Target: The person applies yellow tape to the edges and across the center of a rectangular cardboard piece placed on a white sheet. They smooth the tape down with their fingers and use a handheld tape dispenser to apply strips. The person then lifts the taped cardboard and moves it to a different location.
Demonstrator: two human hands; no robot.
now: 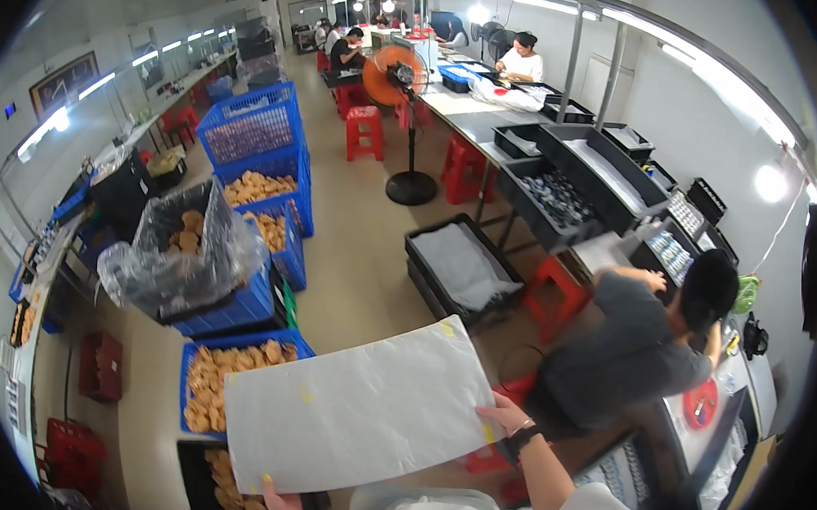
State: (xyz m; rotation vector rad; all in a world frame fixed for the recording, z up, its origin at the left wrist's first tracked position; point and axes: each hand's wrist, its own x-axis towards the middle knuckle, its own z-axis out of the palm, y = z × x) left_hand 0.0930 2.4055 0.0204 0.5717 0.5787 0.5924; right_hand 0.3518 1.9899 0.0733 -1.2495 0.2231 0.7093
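Note:
A large white rectangular sheet [354,409] spans the space in front of me, with small yellow patches near its edges and corners. My right hand [508,415] pinches it at the right edge, a dark band on the wrist. At the near left corner, my left hand [283,502] grips the sheet, its thumb on top and the other fingers hidden underneath. Below the sheet, partly covered, are a blue crate [307,348] of tan, rounded pieces [206,388] and a black tray [185,460] holding similar pieces.
Blue crates [248,136] stack up ahead on the left, one lined with a clear plastic bag [145,264]. Black trays [459,267] stand on the floor ahead. A co-worker [616,358] sits at the right bench, near red stools [554,300]. An orange fan [392,76] stands farther off.

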